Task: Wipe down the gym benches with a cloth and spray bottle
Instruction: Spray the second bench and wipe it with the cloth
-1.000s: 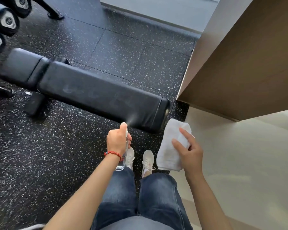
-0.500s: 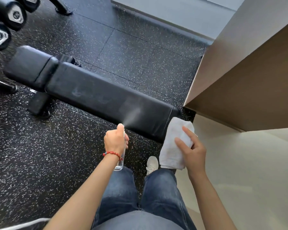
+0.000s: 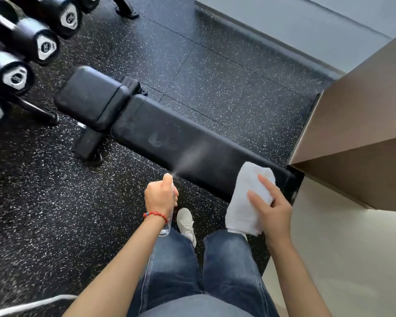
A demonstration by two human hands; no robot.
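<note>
A black padded gym bench (image 3: pixel 160 133) lies diagonally across the speckled rubber floor in front of me. My left hand (image 3: pixel 159 197), with a red bead bracelet at the wrist, grips a small clear spray bottle (image 3: pixel 166 226) near the bench's front edge. A fine mist leaves the nozzle toward the long pad. Wet smears show on the pad's middle. My right hand (image 3: pixel 271 211) holds a folded white cloth (image 3: pixel 247 197) just above the bench's right end.
A rack of black dumbbells (image 3: pixel 21 53) fills the upper left. A tan wooden cabinet (image 3: pixel 361 124) juts in at the right, close to the bench's end. Pale floor lies below it. My jeans and a white shoe (image 3: pixel 185 223) are below the hands.
The view has shifted so the bench sits further right and lower. My left hand keeps spraying mist onto the pad. The cloth hand has risen slightly over the bench's right end.
</note>
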